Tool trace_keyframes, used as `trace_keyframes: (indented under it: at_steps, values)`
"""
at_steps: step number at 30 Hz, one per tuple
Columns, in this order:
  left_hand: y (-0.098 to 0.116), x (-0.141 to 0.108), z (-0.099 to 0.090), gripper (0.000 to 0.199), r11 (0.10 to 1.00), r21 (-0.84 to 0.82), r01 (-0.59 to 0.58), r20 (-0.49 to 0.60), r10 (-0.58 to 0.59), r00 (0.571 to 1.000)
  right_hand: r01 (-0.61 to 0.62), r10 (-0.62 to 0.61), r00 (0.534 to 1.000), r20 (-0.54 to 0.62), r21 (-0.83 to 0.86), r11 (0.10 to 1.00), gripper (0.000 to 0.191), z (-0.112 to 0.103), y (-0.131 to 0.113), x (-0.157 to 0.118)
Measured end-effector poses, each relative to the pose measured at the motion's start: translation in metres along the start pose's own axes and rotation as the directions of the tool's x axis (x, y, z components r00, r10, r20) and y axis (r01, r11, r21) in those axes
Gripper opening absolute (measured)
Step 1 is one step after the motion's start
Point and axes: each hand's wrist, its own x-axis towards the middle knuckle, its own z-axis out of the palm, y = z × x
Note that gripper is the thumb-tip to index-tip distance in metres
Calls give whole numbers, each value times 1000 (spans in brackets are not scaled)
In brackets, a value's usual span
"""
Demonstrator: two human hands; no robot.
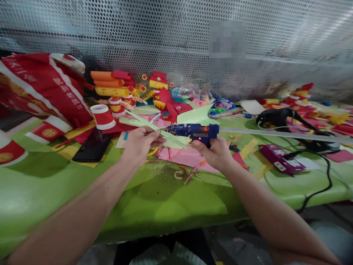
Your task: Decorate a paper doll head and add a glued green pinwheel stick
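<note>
Between the fingertips of my left hand [139, 143] is a long, narrow folded strip of light green paper [146, 123], slanting down to the right. My right hand [216, 151] is wrapped round the handle of a blue hot glue gun [185, 129]. A small red light glows on its body, and a long clear glue stick [248, 131] juts from its back. The gun's nozzle points left, close to the strip near my left fingers; whether they touch I cannot tell. Under both hands lie pink paper pieces [193, 160] and light green paper [197, 114].
Red paper cups [103, 117], a black phone [93, 145] and a red bag [46, 84] are on the left. Yellow-and-red paper figures [111, 90] stand at the back. On the right are a purple power adapter [281, 159] with a black cord and a black strapped device [275, 119].
</note>
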Motion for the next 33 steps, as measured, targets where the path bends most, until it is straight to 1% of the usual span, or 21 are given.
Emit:
trace_keyframes:
  at_steps: [5, 9, 14, 18, 24, 28, 33]
  values:
    - [1, -1, 2, 13, 999, 25, 25, 0, -25, 1000, 8, -9, 1000, 17, 29, 1000, 31, 0, -1, 0]
    - [1, -2, 3, 14, 999, 39, 30, 21, -31, 999, 8, -8, 1000, 25, 16, 1000, 32, 0, -3, 1]
    - [0, -3, 3, 13, 998, 43, 40, 49, -42, 998, 38, -39, 999, 5, 24, 999, 31, 0, -4, 1]
    - [0, -4, 3, 13, 998, 55, 43, 66, -47, 997, 60, -61, 998, 13, 35, 998, 30, 0, -6, 1]
    - [0, -6, 5, 13, 997, 60, 48, 85, -53, 995, 84, -84, 996, -2, -24, 996, 29, -1, -7, 1]
    - [-2, -5, 5, 12, 996, 81, 48, 90, -55, 994, 177, -180, 983, -36, -68, 982, 33, 1, -6, 2]
    - [-5, -4, 4, 10, 996, 92, 18, 114, -29, 993, 297, -320, 939, -129, -171, 940, 36, 5, -8, 3]
